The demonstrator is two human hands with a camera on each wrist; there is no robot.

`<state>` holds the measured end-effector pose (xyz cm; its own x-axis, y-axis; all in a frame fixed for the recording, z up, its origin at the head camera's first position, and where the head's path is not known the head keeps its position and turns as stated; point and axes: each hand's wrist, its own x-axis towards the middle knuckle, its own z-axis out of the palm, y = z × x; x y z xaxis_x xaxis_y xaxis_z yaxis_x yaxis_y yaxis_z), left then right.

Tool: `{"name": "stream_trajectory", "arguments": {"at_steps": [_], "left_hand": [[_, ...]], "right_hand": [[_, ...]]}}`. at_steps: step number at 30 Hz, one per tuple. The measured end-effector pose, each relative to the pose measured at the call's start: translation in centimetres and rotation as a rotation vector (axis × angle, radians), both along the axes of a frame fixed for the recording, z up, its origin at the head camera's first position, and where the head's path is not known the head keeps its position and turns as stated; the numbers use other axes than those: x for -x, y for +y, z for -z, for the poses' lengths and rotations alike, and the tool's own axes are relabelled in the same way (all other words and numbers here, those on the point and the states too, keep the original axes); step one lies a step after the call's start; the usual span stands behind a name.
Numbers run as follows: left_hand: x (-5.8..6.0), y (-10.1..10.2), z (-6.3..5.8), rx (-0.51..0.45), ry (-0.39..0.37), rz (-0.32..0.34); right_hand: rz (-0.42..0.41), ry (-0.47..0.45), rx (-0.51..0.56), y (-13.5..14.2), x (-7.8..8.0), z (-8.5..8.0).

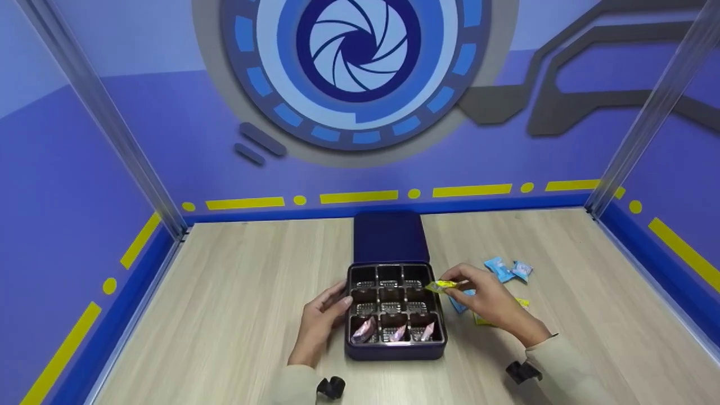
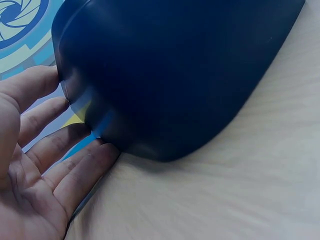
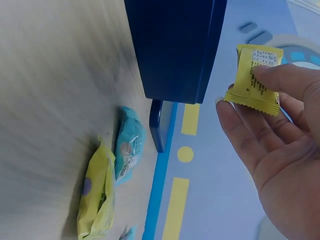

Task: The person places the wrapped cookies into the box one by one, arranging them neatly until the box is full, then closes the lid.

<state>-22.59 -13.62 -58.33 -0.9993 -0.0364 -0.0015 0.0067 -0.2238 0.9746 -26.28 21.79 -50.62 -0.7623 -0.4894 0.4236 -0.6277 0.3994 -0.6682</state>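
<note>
A dark blue box point(image 1: 395, 353) stands on the table, its lid point(image 1: 391, 236) folded back behind it. Inside is a dark plastic tray with three rows of three compartments. Pink wrapped candies point(image 1: 364, 330) lie in the three front compartments; the middle and back rows hold nothing. My left hand point(image 1: 320, 323) rests against the box's left side, thumb at the rim and fingers extended, as the left wrist view shows. Between thumb and fingers my right hand point(image 1: 486, 295) pinches a yellow wrapped candy point(image 3: 255, 80), raised beside the tray's right rim near the back rows.
Blue wrapped candies point(image 1: 499, 269) lie on the table right of the box. Another blue candy point(image 3: 130, 142) and a yellow candy point(image 3: 97, 192) lie under the right hand. A decorated wall point(image 1: 360, 174) bounds the table point(image 1: 253, 292) at the back, with side panels left and right.
</note>
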Motion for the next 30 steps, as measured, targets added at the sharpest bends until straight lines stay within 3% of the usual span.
{"name": "stream_trajectory", "arguments": {"at_steps": [6, 14, 21, 30], "left_hand": [[0.1, -0.1, 0.1, 0.014, 0.000, 0.003], [0.1, 0.0, 0.0, 0.005, -0.006, -0.001], [0.0, 0.0, 0.0, -0.009, -0.005, 0.003], [0.0, -0.1, -0.1, 0.007, -0.011, -0.004]], "right_hand": [[0.011, -0.023, -0.030, -0.8, 0.1, -0.2], [-0.075, -0.054, 0.014, -1.8, 0.3, -0.4], [-0.082, -0.115, 0.004, -2.5, 0.3, -0.6], [-0.126, -0.117, -0.004, -3.4, 0.5, -0.6]]}}
